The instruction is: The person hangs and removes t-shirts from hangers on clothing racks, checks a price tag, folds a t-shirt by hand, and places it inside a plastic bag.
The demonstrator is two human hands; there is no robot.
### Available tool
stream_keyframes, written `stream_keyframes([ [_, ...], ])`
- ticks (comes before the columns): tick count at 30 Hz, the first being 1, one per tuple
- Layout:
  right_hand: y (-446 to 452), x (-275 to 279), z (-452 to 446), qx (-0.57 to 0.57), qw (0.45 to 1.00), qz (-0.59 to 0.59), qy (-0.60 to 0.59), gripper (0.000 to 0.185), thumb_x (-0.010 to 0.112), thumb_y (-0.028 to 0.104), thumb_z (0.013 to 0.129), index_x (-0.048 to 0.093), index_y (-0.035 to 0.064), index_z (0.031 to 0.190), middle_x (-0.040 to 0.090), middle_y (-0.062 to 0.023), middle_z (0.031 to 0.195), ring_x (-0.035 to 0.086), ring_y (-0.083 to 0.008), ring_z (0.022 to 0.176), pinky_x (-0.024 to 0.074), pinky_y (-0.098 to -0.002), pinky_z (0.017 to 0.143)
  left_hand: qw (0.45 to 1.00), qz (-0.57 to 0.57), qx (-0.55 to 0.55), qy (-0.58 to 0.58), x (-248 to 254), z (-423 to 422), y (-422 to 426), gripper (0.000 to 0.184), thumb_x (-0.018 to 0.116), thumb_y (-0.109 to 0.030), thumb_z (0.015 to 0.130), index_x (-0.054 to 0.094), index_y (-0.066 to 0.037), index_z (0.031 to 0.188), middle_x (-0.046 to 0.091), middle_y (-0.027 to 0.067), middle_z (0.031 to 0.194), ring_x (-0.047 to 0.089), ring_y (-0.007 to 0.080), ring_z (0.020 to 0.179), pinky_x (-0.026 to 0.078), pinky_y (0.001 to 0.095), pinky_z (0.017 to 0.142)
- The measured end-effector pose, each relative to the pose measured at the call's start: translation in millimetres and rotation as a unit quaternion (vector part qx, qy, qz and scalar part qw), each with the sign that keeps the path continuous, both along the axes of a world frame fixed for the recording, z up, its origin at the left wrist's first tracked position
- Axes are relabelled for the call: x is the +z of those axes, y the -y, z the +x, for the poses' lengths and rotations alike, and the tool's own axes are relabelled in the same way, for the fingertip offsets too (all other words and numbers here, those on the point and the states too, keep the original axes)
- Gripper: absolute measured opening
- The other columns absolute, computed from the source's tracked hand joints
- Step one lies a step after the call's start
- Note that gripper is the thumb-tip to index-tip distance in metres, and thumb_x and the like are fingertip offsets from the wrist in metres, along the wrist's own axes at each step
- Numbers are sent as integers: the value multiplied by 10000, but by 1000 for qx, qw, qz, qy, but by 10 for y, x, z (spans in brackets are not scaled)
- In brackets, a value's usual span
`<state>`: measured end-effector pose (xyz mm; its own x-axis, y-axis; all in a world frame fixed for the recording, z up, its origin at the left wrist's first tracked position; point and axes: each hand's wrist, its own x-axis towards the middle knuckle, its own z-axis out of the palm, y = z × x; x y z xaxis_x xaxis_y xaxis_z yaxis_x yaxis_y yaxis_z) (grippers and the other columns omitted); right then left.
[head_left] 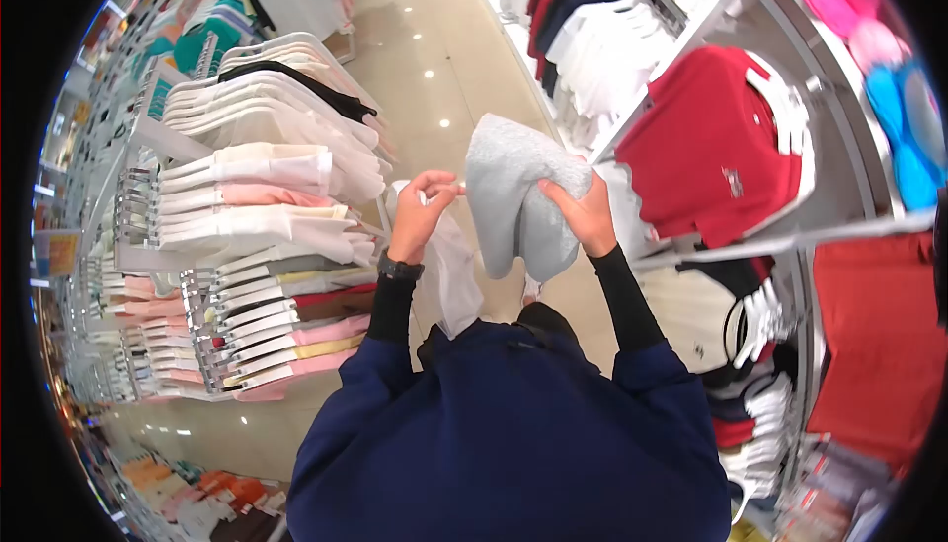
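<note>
Right hand point(589, 214) has the grey cloth point(502, 162) pinched above the aisle floor point(405, 58); can't tell if the half-curled left hand point(421, 212) grips anything. I'd support both sides, no tugging.

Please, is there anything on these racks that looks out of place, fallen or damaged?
I see nothing plainly fallen or damaged. One possible oddity: on the left, a black garment hangs among pale garments, so it breaks the row's colour.

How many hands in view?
2. The right hand grips the grey cloth; the left hand is at the cloth's left edge, contact unclear. Neither is fully hidden.
</note>
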<state>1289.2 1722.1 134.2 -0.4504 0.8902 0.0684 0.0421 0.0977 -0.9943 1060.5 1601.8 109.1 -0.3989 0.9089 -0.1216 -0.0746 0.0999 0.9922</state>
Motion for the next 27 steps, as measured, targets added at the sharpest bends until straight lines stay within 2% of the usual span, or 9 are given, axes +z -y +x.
stream_keyframes([
  [10,-992,245,-816,-28,981,-29,-190,351,724,112,863,552,-8,1144,632,-74,1056,581,-135,972,464,-289,863,983,-30,76,165,-48,314,-1018,335,514,-272,997,595,-36,1221,720,45,982,254,-26,452,166,187,412],
  [13,-961,176,-1028,76,960,-162,-215,407,712,154,880,534,1,1212,622,-81,1115,579,-140,1019,459,-290,895,973,-73,85,202,-450,19,-1314,397,511,-282,1000,539,-28,1304,680,92,1155,507,12,590,375,193,491],
  [14,-991,131,-1098,115,942,-221,-223,428,706,176,888,526,5,1237,617,-85,1140,576,-142,1039,456,-292,909,973,9,132,191,-519,66,-1433,502,463,-364,1009,439,-57,1406,544,122,1371,624,164,1039,525,317,841],
  [17,-1192,132,-1335,184,848,-439,-235,473,668,260,917,509,6,1282,584,-102,1224,558,-149,1104,442,-302,945,924,88,90,360,-971,-176,-1549,596,387,-469,1010,335,-103,1478,397,118,1493,429,282,1340,370,437,1111],
  [18,-1272,85,-1434,186,841,-453,-229,497,659,264,922,482,2,1306,572,-108,1239,555,-158,1114,448,-306,936,916,52,118,379,-847,-207,-1648,639,349,-518,1004,281,-127,1505,372,112,1511,421,298,1344,385,449,1099],
  [20,-1478,-77,-1668,192,829,-479,-216,546,640,270,932,427,-6,1353,547,-122,1269,550,-174,1134,458,-314,918,839,254,-19,481,-1327,-489,-1806,630,352,-505,1007,285,-121,1502,377,114,1506,420,292,1344,387,449,1098],
  [23,-1780,-473,-2093,116,944,-289,-107,519,657,268,919,432,-6,1297,529,-123,1243,523,-212,1141,437,-343,945,782,370,-74,496,-1460,-844,-2128,601,373,-461,1013,302,-100,1488,396,115,1489,432,279,1333,395,439,1092],
  [24,-1896,-455,-2253,85,992,-68,-55,489,673,245,904,431,20,1264,496,-129,1231,477,-240,1162,410,-365,970,795,368,-59,479,-1428,-964,-2239,584,384,-435,1016,314,-84,1477,409,117,1476,439,272,1325,401,428,1086],
  [27,-2252,-396,-2688,38,977,201,66,470,683,167,864,459,16,1248,491,-172,1231,475,-283,1165,402,-389,977,826,319,24,465,-1291,-1322,-2545,518,400,-357,1028,373,-19,1420,472,118,1406,496,245,1252,444,376,1041],
])
